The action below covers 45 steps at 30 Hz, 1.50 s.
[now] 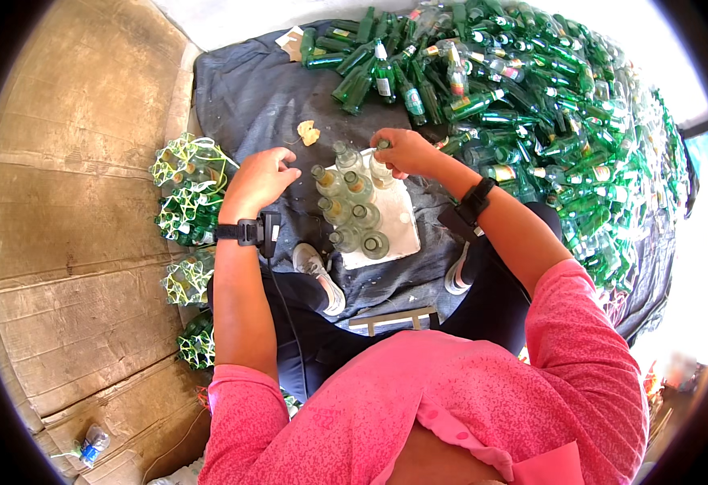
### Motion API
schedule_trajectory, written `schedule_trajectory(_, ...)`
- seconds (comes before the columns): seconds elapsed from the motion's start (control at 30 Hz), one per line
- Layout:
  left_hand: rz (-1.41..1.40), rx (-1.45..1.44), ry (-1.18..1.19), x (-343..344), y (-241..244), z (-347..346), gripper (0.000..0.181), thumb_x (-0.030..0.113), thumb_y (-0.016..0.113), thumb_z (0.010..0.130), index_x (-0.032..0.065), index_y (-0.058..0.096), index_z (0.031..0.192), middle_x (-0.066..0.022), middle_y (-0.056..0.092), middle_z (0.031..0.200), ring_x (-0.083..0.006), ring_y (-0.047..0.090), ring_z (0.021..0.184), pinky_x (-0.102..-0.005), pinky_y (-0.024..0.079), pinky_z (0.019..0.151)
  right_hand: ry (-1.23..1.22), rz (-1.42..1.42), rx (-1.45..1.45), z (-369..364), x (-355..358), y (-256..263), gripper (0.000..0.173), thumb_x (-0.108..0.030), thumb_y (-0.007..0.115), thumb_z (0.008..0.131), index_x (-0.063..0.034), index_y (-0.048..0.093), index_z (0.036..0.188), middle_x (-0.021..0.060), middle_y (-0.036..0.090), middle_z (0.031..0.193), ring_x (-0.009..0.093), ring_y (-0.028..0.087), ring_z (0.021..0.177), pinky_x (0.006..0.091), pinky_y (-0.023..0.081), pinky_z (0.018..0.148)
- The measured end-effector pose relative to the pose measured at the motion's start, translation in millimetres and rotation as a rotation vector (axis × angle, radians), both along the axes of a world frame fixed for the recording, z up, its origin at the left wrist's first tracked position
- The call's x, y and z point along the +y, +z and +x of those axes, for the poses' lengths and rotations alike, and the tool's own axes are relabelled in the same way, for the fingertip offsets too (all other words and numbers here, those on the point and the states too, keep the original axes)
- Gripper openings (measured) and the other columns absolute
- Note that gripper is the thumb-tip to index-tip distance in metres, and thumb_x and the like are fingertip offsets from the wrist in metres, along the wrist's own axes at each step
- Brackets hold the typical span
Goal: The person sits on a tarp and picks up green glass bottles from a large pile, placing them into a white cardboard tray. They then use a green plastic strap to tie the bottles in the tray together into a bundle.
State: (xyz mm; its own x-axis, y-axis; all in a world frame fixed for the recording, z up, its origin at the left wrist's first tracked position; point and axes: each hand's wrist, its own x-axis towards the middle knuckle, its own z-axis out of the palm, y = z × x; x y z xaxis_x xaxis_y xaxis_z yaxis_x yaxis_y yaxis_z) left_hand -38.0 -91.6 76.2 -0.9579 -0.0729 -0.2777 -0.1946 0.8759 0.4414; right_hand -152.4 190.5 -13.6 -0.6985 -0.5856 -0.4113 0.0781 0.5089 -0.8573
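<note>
Several clear glass bottles [354, 209] stand upright in a close group on a pale flat board [399, 233] on the floor before me. My right hand [407, 153] grips the neck of one clear glass bottle [382, 176] at the far right of the group. To the left of the bottles hovers my left hand [263, 179], its thumb and fingers apart and nothing in it. Whether the gripped bottle touches the board cannot be told.
A large heap of mostly green glass bottles [548, 109] lies behind and to the right. Bundles of bottles tied with pale strapping [190, 209] line the cardboard wall [81, 212] at left. A dry leaf [308, 133] lies on the dark tarp [257, 97]. My shoes [317, 273] flank the board.
</note>
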Motion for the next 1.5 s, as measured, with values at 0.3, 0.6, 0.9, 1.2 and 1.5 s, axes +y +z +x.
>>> schedule_trajectory(0.3, -0.033, -0.01, -0.016, 0.0, 0.2, 1.1, 0.042, 0.028, 0.072, 0.088, 0.0043, 0.069, 0.123, -0.0163, 0.075, 0.102, -0.0306, 0.072, 0.095, -0.0388, 0.054, 0.084, 0.053, 0.061, -0.014, 4.6, -5.3, -9.7, 0.035, -0.019, 0.066, 0.092, -0.0079, 0.062, 0.125, 0.0087, 0.068, 0.076, 0.018, 0.069, 0.06, 0.0332, 0.057, 0.054)
schedule_trajectory(0.6, -0.015, -0.001, -0.03, -1.0, -3.7, 3.2, 0.042, 0.026, 0.073, 0.088, 0.003, 0.068, 0.122, -0.0168, 0.075, 0.101, -0.0306, 0.072, 0.095, -0.0388, 0.054, 0.083, 0.131, 0.129, 0.106, 8.4, -8.0, -2.7, 0.045, -0.023, 0.067, 0.089, -0.0063, 0.059, 0.13, 0.0121, 0.071, 0.079, 0.022, 0.071, 0.062, 0.0351, 0.057, 0.056)
schedule_trajectory(0.9, -0.02, -0.024, -0.01, 3.1, -1.0, 3.1, 0.041, 0.026, 0.073, 0.088, 0.0036, 0.068, 0.122, -0.0158, 0.075, 0.101, -0.03, 0.072, 0.095, -0.0389, 0.054, 0.083, 0.132, 0.117, 0.131, 6.2, -1.2, -2.1, 0.056, -0.026, 0.066, 0.09, -0.0042, 0.053, 0.14, 0.0151, 0.073, 0.087, 0.024, 0.073, 0.066, 0.0361, 0.058, 0.061)
schedule_trajectory(1.2, -0.022, -0.02, -0.022, 4.5, 0.0, 2.8, 0.041, 0.027, 0.073, 0.088, 0.0039, 0.068, 0.121, -0.0157, 0.075, 0.1, -0.0313, 0.072, 0.095, -0.0399, 0.054, 0.083, 0.13, 0.136, 0.139, 4.0, 8.2, 2.7, 0.056, -0.028, 0.069, 0.09, -0.0045, 0.055, 0.138, 0.0141, 0.072, 0.087, 0.022, 0.072, 0.067, 0.0346, 0.058, 0.062)
schedule_trajectory(1.5, -0.029, 0.002, -0.044, 2.5, -1.5, 2.3, 0.04, 0.027, 0.073, 0.087, 0.0034, 0.069, 0.12, -0.0159, 0.075, 0.099, -0.0319, 0.071, 0.094, -0.0405, 0.054, 0.083, 0.139, 0.176, 0.128, -2.8, 30.7, 0.6, 0.051, -0.027, 0.068, 0.091, -0.0023, 0.057, 0.134, 0.0113, 0.071, 0.085, 0.019, 0.07, 0.067, 0.0321, 0.057, 0.059)
